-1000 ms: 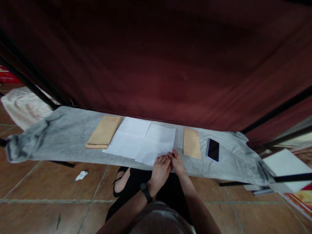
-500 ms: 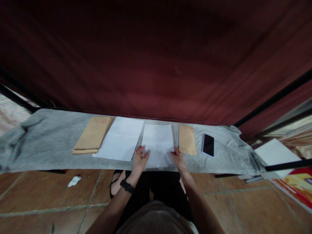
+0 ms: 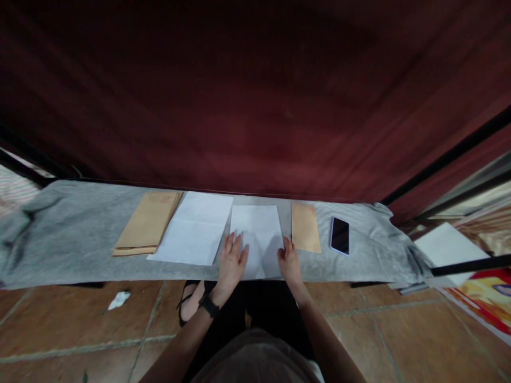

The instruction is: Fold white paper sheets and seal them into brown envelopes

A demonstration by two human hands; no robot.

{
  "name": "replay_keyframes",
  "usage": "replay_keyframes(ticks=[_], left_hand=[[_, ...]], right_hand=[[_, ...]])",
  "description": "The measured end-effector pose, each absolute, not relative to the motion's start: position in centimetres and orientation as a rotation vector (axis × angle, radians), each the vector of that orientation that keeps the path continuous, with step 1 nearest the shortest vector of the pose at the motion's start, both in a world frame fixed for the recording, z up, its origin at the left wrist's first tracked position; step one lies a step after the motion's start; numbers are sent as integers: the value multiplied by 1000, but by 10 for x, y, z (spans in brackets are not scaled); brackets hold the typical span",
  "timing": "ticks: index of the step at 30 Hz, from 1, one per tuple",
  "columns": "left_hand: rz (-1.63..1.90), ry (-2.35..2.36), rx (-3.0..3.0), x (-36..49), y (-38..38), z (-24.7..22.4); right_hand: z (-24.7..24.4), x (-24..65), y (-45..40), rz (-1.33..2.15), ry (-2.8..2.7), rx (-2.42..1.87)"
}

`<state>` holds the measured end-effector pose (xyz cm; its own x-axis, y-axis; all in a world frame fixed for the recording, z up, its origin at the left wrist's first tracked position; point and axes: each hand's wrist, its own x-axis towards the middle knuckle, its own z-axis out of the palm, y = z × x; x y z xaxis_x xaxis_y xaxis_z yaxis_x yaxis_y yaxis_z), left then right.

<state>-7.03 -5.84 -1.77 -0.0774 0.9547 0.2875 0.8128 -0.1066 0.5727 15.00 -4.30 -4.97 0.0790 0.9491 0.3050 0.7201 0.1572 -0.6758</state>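
Note:
A white sheet of paper lies on the grey cloth in front of me, with a faint shadow across its lower half. On its left edge rests my left hand, fingers spread and holding nothing. My right hand touches the right edge with its fingers apart. To the left is a stack of white sheets, and beyond it a pile of brown envelopes. A single brown envelope lies just right of my right hand.
A phone lies on the grey cloth at the right. Behind the surface hangs a dark red curtain. Black metal bars slant at the right. A crumpled white scrap is on the tiled floor.
My left hand has opened wider and moved slightly up over the sheet's left part. My right hand has shifted a little on the right edge. The view has shifted slightly.

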Motion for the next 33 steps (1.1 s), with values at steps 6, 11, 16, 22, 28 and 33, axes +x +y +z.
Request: replay_keyframes(ticks=[6, 11, 16, 22, 28, 33], left_hand=[[639, 1708, 2384, -37, -84, -42], [575, 1711, 2479, -38, -80, -52], [585, 1855, 2365, -60, -77, -41], [614, 1946, 2280, -81, -82, -33], [627, 2006, 2221, -79, -81, -30], [621, 1845, 2298, -47, -46, -23]], right_hand=[[-34, 102, -66, 343, -1994, -1441], [-39, 84, -73, 265, -2171, -1432], [-44, 110, -74, 113, -2206, -1516], [-48, 141, -78, 25, -2172, -1589], [-53, 154, -84, 32, -2098, -1634], [-43, 126, -48, 174, -2075, -1567]])
